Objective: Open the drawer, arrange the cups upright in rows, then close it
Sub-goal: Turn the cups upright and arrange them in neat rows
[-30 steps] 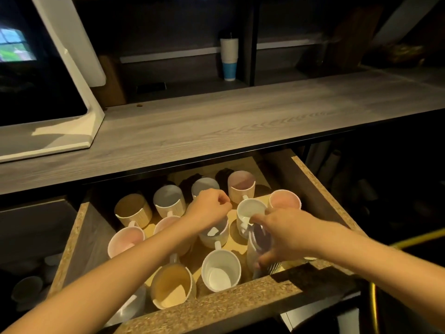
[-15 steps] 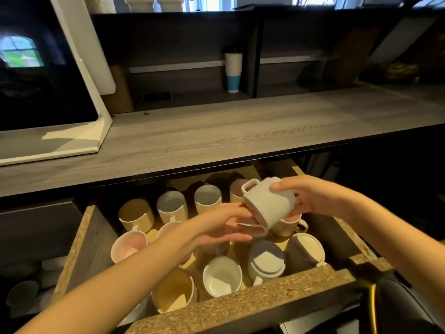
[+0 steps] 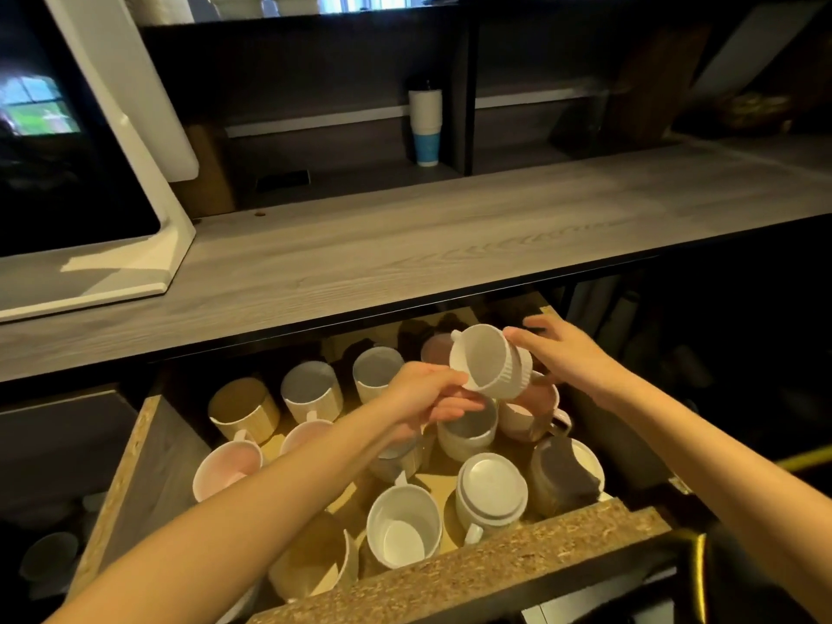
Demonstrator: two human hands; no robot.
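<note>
Over the open drawer (image 3: 472, 574), both my hands hold 1 white ribbed cup (image 3: 490, 361) in the air, tilted on its side, mouth facing near-left, handle at the far-left top. My left hand (image 3: 427, 396) pinches the cup's near rim between thumb and fingers. My right hand (image 3: 558, 351) has its fingers spread against the cup's base, touching it; whether it truly grips, I cannot tell. Below the cup sit many more cups in rough rows. Far row: tan cup (image 3: 243, 409), 2 grey-white cups (image 3: 313, 391), pink one behind. Near row: white cup (image 3: 403, 524) upright, 1 upside-down cup (image 3: 491, 490) just right of it, dark cup (image 3: 562, 481) lying tilted at the right. Pink cup (image 3: 227, 468) sits at left. Grey wood counter (image 3: 405, 245) runs above the drawer.
</note>
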